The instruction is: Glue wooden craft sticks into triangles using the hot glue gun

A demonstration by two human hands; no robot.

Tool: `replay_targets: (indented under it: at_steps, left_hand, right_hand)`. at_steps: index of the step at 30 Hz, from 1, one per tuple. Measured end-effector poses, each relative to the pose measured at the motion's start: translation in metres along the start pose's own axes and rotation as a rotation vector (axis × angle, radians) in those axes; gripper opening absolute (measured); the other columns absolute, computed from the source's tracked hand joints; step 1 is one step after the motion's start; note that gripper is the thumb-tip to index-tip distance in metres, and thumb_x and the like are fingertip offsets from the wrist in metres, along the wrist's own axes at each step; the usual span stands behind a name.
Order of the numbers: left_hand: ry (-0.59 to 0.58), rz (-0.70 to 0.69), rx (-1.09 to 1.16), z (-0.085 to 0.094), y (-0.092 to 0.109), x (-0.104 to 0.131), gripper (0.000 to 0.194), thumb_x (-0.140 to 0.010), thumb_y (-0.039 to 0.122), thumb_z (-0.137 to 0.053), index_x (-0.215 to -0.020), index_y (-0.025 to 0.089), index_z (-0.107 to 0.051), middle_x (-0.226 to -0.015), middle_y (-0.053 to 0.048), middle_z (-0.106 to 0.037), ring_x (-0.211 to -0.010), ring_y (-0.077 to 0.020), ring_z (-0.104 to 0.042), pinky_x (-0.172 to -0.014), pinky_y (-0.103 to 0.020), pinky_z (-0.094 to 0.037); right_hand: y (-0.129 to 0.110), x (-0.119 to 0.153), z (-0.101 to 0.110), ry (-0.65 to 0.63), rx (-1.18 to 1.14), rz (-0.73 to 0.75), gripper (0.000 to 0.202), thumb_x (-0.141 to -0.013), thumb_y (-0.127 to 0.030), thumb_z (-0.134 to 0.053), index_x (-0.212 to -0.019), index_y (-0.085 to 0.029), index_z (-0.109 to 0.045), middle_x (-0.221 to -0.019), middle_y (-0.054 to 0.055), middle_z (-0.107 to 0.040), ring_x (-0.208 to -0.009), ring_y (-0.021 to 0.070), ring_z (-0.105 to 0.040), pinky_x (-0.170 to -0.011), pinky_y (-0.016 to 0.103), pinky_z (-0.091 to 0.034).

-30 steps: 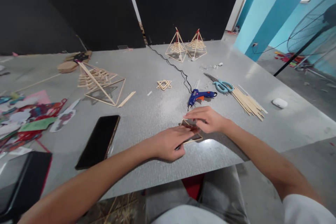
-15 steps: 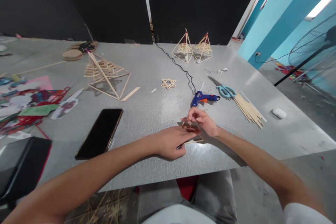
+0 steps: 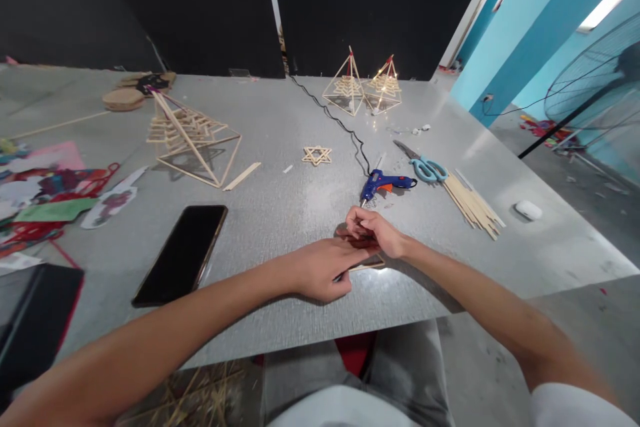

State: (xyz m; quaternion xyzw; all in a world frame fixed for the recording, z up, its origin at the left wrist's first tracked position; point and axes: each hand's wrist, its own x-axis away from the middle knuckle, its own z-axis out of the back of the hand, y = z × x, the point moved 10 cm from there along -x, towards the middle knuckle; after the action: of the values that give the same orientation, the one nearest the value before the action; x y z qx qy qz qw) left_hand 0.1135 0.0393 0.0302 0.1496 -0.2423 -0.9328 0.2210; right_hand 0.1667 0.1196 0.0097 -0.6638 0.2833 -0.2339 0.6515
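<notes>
My left hand [image 3: 325, 268] lies palm down near the table's front edge, its fingers stretched over a small frame of thin wooden sticks [image 3: 367, 267]. Most of that frame is hidden under the hands; only its lower edge shows. Just above the left fingertips, my right hand [image 3: 376, 230] is closed with bent fingers. What it pinches, if anything, is hidden. Beyond the right hand lies a blue glue gun [image 3: 383, 181] with an orange trigger, its nozzle close to the knuckles. A six-pointed stick star [image 3: 317, 155] rests farther back.
Blue-handled scissors [image 3: 429, 169] and a bundle of sticks [image 3: 470, 203] lie to the right, near a white case [image 3: 529, 209]. A phone [image 3: 183, 255] sits left. Stick pyramids [image 3: 193, 137] stand at left and at the back [image 3: 345, 88]. A black cord [image 3: 335, 120] crosses the table.
Small lights now glow on the back right pyramid. My right hand has shifted slightly left, its fingers lower over the stick frame. The whole view has tilted a little.
</notes>
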Motion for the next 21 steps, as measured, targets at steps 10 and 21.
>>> replay_targets:
  at_steps: [10, 21]
  left_hand:
    - [0.006, -0.008, -0.013, -0.001, -0.001, 0.000, 0.069, -0.087, 0.013, -0.056, -0.155, 0.023, -0.055, -0.125, -0.014, -0.077, -0.109, -0.0336, -0.072, -0.098, -0.047, -0.057]
    - [-0.032, 0.017, -0.013, 0.000, 0.001, 0.002, 0.074, -0.090, 0.015, -0.053, -0.164, 0.022, -0.045, -0.132, -0.016, -0.075, -0.114, -0.0355, -0.070, -0.100, -0.051, -0.058]
  right_hand:
    - [-0.001, 0.001, 0.000, 0.005, 0.068, 0.017, 0.010, -0.089, -0.030, -0.046, -0.090, -0.024, -0.054, -0.074, -0.005, -0.046, -0.073, 0.0179, -0.044, -0.093, 0.042, -0.047]
    - [-0.013, 0.001, -0.004, -0.013, 0.120, 0.028, 0.012, -0.087, -0.031, -0.045, -0.088, -0.024, -0.054, -0.072, -0.004, -0.047, -0.070, 0.0187, -0.043, -0.077, 0.036, -0.040]
